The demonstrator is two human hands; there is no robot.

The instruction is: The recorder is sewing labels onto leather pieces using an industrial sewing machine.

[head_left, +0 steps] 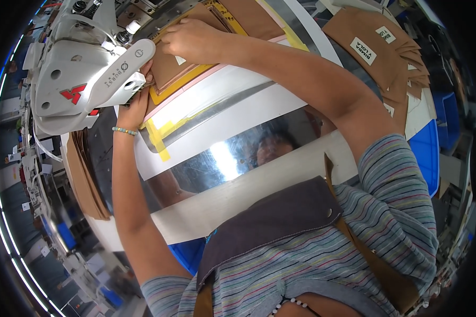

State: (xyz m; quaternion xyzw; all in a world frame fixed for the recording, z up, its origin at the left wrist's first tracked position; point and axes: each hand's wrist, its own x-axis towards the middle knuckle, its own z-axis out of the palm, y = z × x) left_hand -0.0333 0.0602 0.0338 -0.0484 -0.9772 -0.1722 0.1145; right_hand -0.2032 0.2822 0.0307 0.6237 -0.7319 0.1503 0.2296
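A brown fabric panel point(170, 73) lies in a yellow-edged template frame point(182, 83) beside the white head of a sewing machine point(63, 79). A small white label point(180, 60) is on the panel. My right hand point(195, 42) reaches across from the right and rests on the panel, its fingers spread and slightly bent. My left hand point(136, 105) is at the template's left edge, close to the needle area. The machine head partly hides its fingers; those that show are apart and lie on the work.
Brown labelled pieces point(373, 50) are stacked at the right, more brown panels point(87, 177) hang at the left edge. Yellow tape point(158, 140) crosses the white sheet point(195, 150). A shiny metal plate point(195, 177) borders the near table edge. Blue bins point(426, 153) stand right.
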